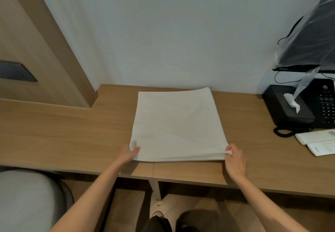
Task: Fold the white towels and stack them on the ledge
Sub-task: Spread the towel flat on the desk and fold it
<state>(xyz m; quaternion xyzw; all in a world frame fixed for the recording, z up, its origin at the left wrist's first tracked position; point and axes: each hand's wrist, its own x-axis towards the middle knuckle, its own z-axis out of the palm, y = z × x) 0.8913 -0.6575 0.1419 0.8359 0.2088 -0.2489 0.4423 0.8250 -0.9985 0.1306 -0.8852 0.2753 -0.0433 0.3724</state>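
A white towel (176,124) lies flat on the wooden ledge (68,133), folded into a rough square, its far edge close to the wall. A small grey label shows at its near left corner. My left hand (129,153) pinches that near left corner, thumb on top. My right hand (234,157) pinches the near right corner, which is drawn into a small bunch between thumb and fingers. Both hands sit at the towel's near edge, just inside the front edge of the ledge.
At the right stand a black tissue box (288,104), a black phone (324,103) with a coiled cord, and two white remotes (319,141). A plastic-wrapped screen (311,37) hangs above them. A wooden panel (36,50) rises at the left. A grey cushion (25,201) sits below left.
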